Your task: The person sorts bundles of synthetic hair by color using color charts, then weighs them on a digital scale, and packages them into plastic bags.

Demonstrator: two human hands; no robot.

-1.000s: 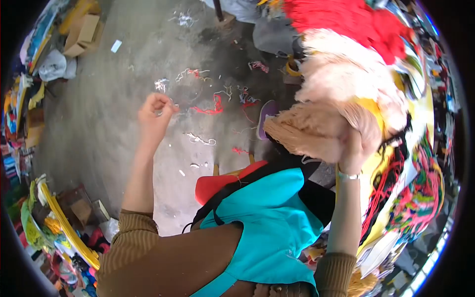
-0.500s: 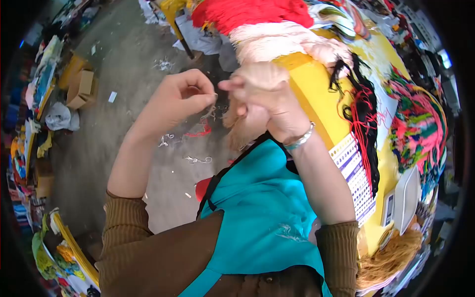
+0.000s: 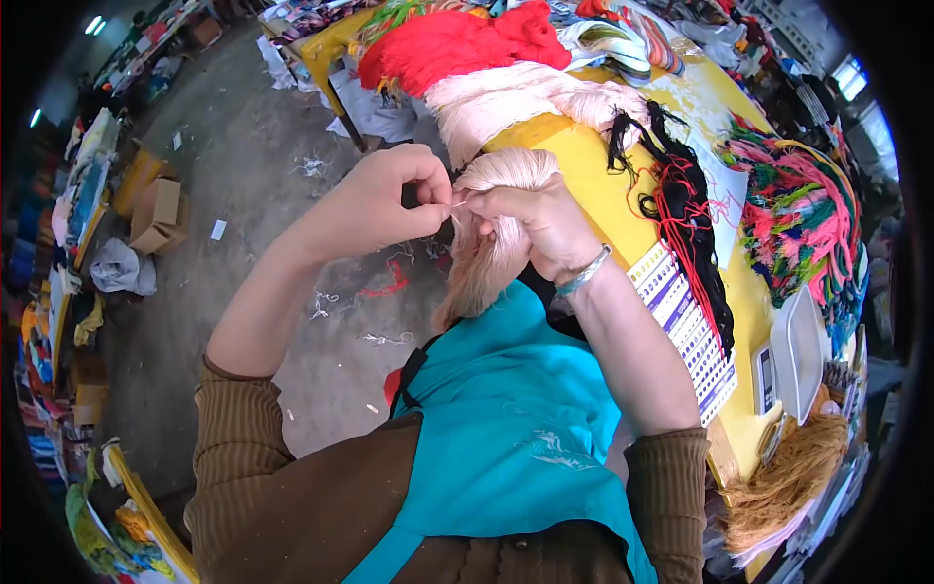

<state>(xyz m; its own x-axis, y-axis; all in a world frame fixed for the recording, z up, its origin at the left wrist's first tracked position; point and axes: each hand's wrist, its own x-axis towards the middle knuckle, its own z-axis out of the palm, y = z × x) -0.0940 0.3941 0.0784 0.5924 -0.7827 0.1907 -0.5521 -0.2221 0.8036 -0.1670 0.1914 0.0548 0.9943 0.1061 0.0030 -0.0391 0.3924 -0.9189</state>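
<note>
A thick skein of pale pink-beige yarn hangs over the table's near corner, in front of my apron. My right hand is wrapped round its upper part, thumb pointing left. At the skein's left side my left hand makes a pinch, thumb against forefinger. Between the two hands runs a thin light strand, gripped at its left end by my left fingertips. Part of the skein is hidden behind my right hand.
On the yellow table lie red yarn, pale pink yarn, black yarn, a multicoloured bundle, a printed chart, a scale and brown yarn. Thread scraps and a cardboard box are on the floor.
My left hand has moved right, up to the skein, and now pinches the strand beside my right thumb. My right hand has settled from a blur, and the view has shifted slightly.
</note>
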